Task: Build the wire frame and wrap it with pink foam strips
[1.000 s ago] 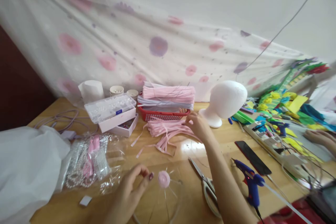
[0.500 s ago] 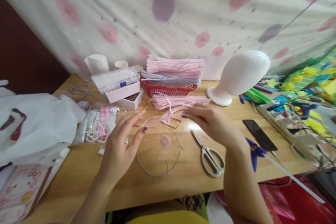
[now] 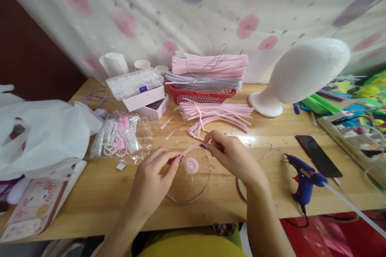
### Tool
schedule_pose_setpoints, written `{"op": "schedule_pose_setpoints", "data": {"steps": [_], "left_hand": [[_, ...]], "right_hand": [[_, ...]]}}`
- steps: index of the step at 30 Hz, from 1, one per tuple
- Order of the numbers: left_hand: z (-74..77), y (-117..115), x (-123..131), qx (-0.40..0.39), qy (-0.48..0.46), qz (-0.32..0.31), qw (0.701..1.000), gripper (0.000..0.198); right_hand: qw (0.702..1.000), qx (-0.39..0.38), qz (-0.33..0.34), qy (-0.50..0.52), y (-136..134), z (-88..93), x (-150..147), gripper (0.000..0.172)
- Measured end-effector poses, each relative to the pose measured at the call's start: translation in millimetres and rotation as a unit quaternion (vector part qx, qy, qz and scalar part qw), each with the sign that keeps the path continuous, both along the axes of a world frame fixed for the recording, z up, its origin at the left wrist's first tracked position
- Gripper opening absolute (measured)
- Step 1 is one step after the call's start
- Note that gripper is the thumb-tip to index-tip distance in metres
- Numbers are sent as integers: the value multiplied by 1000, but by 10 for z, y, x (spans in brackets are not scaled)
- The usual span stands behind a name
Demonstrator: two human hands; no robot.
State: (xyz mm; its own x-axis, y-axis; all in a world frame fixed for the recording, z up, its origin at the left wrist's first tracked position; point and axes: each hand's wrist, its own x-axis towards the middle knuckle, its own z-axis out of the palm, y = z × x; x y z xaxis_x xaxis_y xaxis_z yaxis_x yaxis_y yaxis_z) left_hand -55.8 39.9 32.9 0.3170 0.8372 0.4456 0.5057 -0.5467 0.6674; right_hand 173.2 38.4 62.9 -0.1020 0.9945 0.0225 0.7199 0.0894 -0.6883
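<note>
My left hand (image 3: pixel 152 178) pinches one end of a short pink strip (image 3: pixel 193 148) between thumb and forefinger. The other end is pinched by my right hand (image 3: pixel 233 154), and the strip bows slightly upward between them. Just below it on the table lies a round wire hoop (image 3: pixel 184 201) with thin wires running inward. A small coiled pink rosette (image 3: pixel 191 165) sits at the hoop's middle. Behind my hands rests a tied bundle of pink strips (image 3: pixel 217 113). My right forearm covers most of the scissors, leaving part of a handle (image 3: pixel 240 189) showing.
A blue glue gun (image 3: pixel 304 180) and a phone (image 3: pixel 319 156) lie at right. Behind stand a white foam head (image 3: pixel 304 76), a red basket (image 3: pixel 196 97) and a clear bead box (image 3: pixel 135 83). Bagged beads (image 3: pixel 117 134) and a white bag (image 3: pixel 45 136) are at left.
My hands have drawn closer together and now hold the pink strip taut between them, over the hoop. My right hand has left the bundle's edge. The view has shifted, showing the whole glue gun.
</note>
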Motion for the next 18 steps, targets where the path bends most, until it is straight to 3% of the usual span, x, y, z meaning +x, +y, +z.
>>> {"op": "schedule_pose_setpoints", "data": {"steps": [4,8,13,18], "left_hand": [[49,1,-20,-30,-9,-31,999,14],[51,-40,-28,-6,-3,-54,999,22],[-7,-111,48,63,20,-18,998,28],[-21,-123,130,79,27,5,997,25]], "right_hand": [[1000,1,-1,31,-84,-73,54,14],[998,-11,-18,51,-180,-124,94,17],[999,-2,-16,43,-297,-103,66,18],[1000,19,-13,19,-418,-77,26,17]]}}
